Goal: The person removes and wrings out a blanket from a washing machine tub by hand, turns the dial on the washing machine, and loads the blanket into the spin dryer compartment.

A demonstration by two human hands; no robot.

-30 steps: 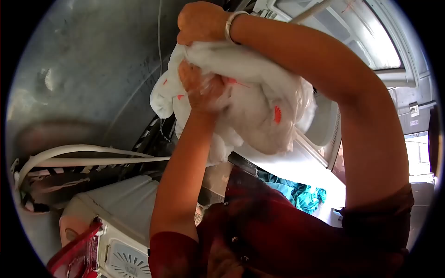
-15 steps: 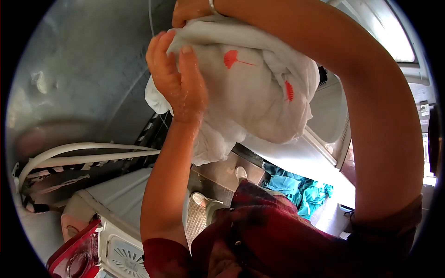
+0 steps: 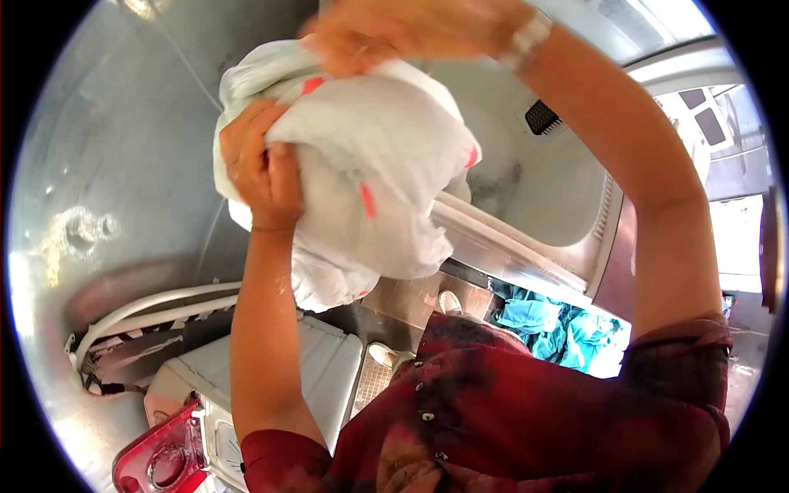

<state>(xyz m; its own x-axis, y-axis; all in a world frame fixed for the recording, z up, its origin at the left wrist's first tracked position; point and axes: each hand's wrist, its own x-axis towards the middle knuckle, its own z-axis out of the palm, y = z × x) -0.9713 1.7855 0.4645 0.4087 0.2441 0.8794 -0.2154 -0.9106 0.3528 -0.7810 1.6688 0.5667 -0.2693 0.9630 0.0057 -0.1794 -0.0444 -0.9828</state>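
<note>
A bunched white cloth (image 3: 362,148) with red leaf-like prints hangs in front of me in the head view, its lower folds drooping towards the floor. My left hand (image 3: 265,168) is closed on its left side, fingers bent into the fabric and thumb towards me. At the cloth's top edge, my right hand (image 3: 411,34) is smeared by motion, so I cannot tell how its fingers lie. A pale band circles the right wrist. Behind the cloth and to its right is a whitish tub (image 3: 567,205) with a black grille (image 3: 542,117) on its inner wall.
Teal fabric (image 3: 567,333) lies heaped on the floor below the tub. At lower left stands a pale machine (image 3: 316,370) with a red translucent lid (image 3: 164,452). White hoses (image 3: 156,308) curve along the metal wall (image 3: 131,164) on the left.
The cloth has shifted left, showing more of the tub. My left hand has gone from spread fingers to gripping the cloth. My right hand has moved right along its top.
</note>
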